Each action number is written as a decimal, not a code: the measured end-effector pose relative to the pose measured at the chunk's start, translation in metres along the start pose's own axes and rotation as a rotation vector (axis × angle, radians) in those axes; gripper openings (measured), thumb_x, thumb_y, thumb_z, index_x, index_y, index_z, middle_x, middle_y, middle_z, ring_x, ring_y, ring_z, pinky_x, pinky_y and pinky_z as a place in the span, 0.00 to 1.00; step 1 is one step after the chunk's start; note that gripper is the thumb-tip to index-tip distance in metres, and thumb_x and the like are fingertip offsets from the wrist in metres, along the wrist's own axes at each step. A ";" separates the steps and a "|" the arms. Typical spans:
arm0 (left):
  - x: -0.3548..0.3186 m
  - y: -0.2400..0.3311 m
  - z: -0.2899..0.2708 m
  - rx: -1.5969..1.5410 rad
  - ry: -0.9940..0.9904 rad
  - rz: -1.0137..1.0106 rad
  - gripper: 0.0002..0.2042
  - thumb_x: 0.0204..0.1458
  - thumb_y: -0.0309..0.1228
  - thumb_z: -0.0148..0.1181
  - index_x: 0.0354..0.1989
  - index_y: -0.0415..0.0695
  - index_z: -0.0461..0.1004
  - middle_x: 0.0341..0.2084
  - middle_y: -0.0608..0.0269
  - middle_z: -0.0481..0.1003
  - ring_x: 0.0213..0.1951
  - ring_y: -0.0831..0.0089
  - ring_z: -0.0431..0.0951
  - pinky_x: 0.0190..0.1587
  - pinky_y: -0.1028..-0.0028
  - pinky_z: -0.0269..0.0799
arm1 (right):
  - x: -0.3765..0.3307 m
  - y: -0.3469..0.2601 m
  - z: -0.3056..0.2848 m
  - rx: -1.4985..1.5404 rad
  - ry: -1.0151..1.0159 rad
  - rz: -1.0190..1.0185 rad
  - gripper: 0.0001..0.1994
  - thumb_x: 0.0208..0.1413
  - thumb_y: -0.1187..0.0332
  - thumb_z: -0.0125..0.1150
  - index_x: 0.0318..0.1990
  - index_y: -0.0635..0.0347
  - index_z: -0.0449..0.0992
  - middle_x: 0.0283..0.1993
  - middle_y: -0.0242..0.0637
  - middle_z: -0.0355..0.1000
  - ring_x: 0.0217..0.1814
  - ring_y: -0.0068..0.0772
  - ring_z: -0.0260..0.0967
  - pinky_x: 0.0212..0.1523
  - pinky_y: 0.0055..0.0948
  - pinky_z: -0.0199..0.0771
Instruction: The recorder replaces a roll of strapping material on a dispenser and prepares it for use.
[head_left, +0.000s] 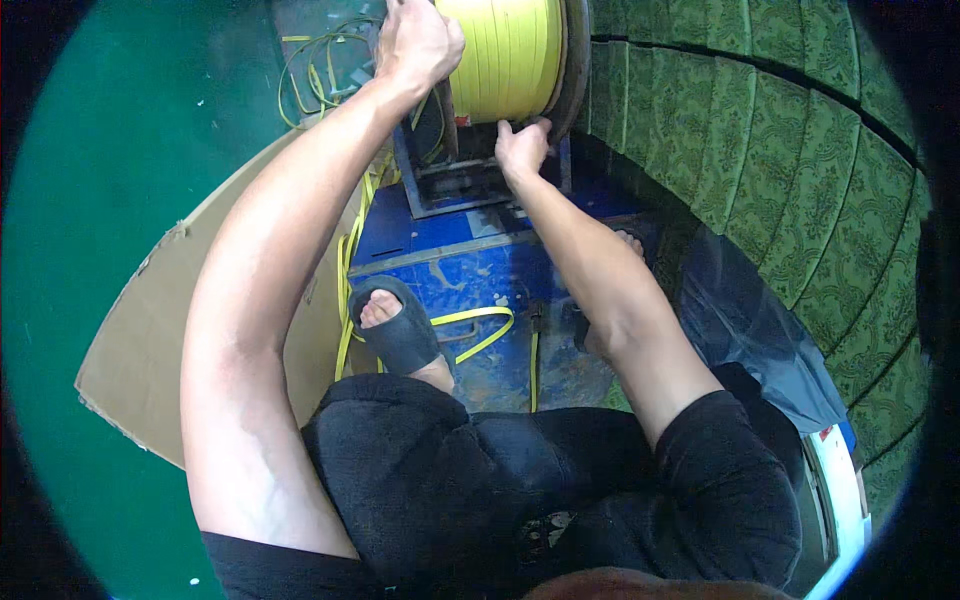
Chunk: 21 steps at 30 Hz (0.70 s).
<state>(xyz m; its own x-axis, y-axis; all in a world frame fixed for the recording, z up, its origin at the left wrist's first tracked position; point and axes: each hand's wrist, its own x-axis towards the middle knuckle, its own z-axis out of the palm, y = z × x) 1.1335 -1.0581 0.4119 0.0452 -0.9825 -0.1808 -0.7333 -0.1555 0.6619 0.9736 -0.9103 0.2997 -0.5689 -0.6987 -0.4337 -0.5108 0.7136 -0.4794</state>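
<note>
A large reel of flat yellow strapping (507,60) sits at the top centre, between dark round flanges, on a grey metal frame (480,206). My left hand (418,42) is at the reel's left side, its fingers curled closed; what they hold is hidden by the hand and the picture's upper edge. Just under the yellow winding is my right hand (524,148), thumb and fingers apart, close to the reel's underside. Nothing shows in its grasp.
Beneath the frame is a worn blue box-like surface (450,275), where my slippered foot (395,325) rests. Loose yellow strap (485,345) loops beside it. A cardboard sheet (150,340) lies left on the green floor (100,230). Green patterned padding (770,170) curves along the right.
</note>
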 end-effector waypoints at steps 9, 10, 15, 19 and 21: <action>0.003 0.000 0.003 -0.009 0.010 -0.017 0.28 0.50 0.32 0.54 0.56 0.26 0.57 0.50 0.29 0.66 0.52 0.37 0.70 0.57 0.53 0.67 | -0.013 0.017 0.007 -0.059 0.036 -0.391 0.11 0.43 0.67 0.62 0.34 0.65 0.74 0.33 0.49 0.73 0.37 0.54 0.70 0.42 0.45 0.71; 0.003 0.001 0.002 -0.010 0.020 -0.004 0.28 0.50 0.32 0.54 0.56 0.26 0.57 0.50 0.29 0.66 0.52 0.37 0.70 0.57 0.53 0.67 | -0.016 0.020 0.000 -0.079 0.018 -0.466 0.12 0.45 0.66 0.61 0.35 0.64 0.73 0.34 0.50 0.73 0.39 0.55 0.70 0.43 0.46 0.70; 0.000 0.002 -0.007 0.007 -0.010 0.035 0.32 0.51 0.36 0.57 0.60 0.27 0.55 0.52 0.32 0.65 0.56 0.41 0.68 0.59 0.55 0.65 | -0.068 0.017 -0.051 0.037 -0.330 -0.325 0.12 0.63 0.62 0.50 0.39 0.63 0.69 0.26 0.53 0.72 0.32 0.60 0.72 0.36 0.54 0.70; -0.037 0.002 -0.012 0.331 0.337 0.398 0.36 0.51 0.39 0.63 0.62 0.29 0.54 0.56 0.38 0.60 0.61 0.48 0.61 0.60 0.60 0.61 | -0.129 -0.003 -0.105 0.037 -0.682 -0.350 0.13 0.68 0.64 0.43 0.38 0.65 0.68 0.24 0.51 0.72 0.30 0.56 0.73 0.33 0.49 0.72; -0.073 0.002 -0.019 0.029 0.211 0.545 0.34 0.50 0.40 0.65 0.60 0.36 0.55 0.52 0.44 0.62 0.58 0.51 0.63 0.58 0.54 0.59 | -0.154 -0.017 -0.128 0.067 -0.765 -0.415 0.12 0.67 0.66 0.43 0.38 0.66 0.69 0.26 0.50 0.73 0.28 0.55 0.73 0.31 0.47 0.73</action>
<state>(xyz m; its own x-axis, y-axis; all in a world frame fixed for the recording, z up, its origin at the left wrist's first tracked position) 1.1416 -0.9890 0.4406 -0.2120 -0.9196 0.3308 -0.7069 0.3780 0.5978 0.9877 -0.8078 0.4722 0.2565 -0.7613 -0.5955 -0.5278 0.4058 -0.7462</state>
